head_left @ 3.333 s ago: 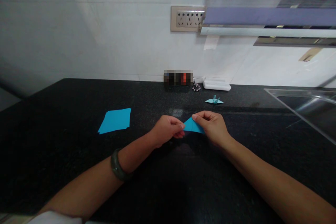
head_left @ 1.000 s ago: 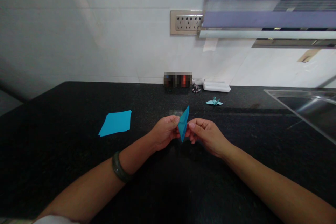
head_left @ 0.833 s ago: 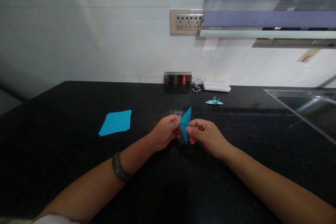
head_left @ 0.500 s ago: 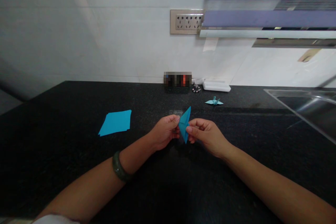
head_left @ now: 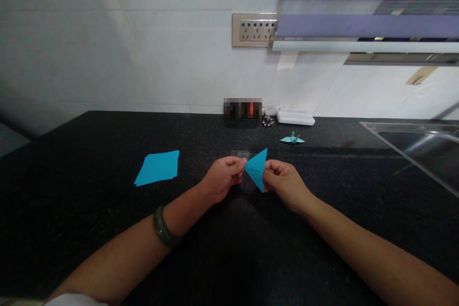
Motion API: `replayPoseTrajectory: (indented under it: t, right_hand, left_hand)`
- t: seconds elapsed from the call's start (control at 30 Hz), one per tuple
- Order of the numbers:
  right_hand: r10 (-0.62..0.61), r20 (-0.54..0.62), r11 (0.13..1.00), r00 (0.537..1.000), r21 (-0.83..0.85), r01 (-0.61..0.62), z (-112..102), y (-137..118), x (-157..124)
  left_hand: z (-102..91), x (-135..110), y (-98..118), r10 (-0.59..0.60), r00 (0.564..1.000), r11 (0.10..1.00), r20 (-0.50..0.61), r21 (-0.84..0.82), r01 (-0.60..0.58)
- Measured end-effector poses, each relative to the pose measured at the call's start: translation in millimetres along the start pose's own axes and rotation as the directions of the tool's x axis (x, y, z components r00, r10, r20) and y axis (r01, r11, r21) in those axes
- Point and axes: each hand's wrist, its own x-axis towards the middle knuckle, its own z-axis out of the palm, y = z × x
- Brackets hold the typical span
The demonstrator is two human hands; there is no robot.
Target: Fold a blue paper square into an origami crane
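A folded blue sheet of origami paper is held up between my two hands, showing a triangle with a crease across it. My left hand pinches its left corner between thumb and fingers. At the paper's right edge my right hand is closed, its fingertips partly hidden behind the sheet. To the left lies a stack of blue paper sheets on the dark countertop. Farther back on the right sits a light blue paper crane.
Along the wall stand a pixelated box, a beaded bracelet and a white plastic object. A metal sink is set into the counter at the right. A socket panel is on the wall.
The folded paper has opened out from a narrow, steeply angled shape to a broad triangle facing me. My right hand has shifted slightly; my left hand keeps its pinch.
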Motion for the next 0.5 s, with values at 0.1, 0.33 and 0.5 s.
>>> replayPoseTrajectory:
  t: [0.1,0.33,0.5]
  right_hand:
    - [-0.021,-0.044,0.999,0.999,-0.046,0.019,0.9,1.2,1.1]
    - [-0.199,-0.091,0.938,0.976,-0.306,0.163,-1.5,3.1,3.3]
    - [-0.367,-0.061,0.800,0.928,-0.529,0.282,-7.4,8.3,3.9]
  left_hand:
    - [3.5,-3.3,-1.2,-0.014,1.000,0.999,0.009,0.048,0.013]
    - [9.4,-7.1,-1.5,-0.089,0.996,0.988,-0.010,0.124,0.089]
    - [9.2,-8.0,2.1,-0.194,0.981,0.963,0.024,0.193,0.186]
